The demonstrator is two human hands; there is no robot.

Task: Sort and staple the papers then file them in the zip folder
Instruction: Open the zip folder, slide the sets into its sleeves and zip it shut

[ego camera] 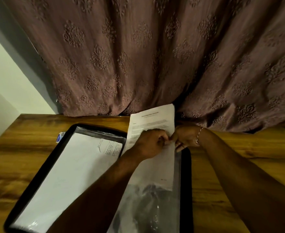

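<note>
Two clear zip folders with black edges lie on the wooden table. The left folder (37,167) holds a stack of white papers (67,169). A printed paper sheet (152,120) is partly inside the right folder (185,182), its top half sticking out toward the curtain. My left hand (151,142) and my right hand (184,137) meet at the mouth of the right folder, both pinching the paper and the clear plastic edge there. No stapler is visible.
A brown patterned curtain (146,56) hangs right behind the table's far edge. A small blue and white object (59,137) peeks out behind the left folder. Bare wooden table (239,165) shows to the right and the far left.
</note>
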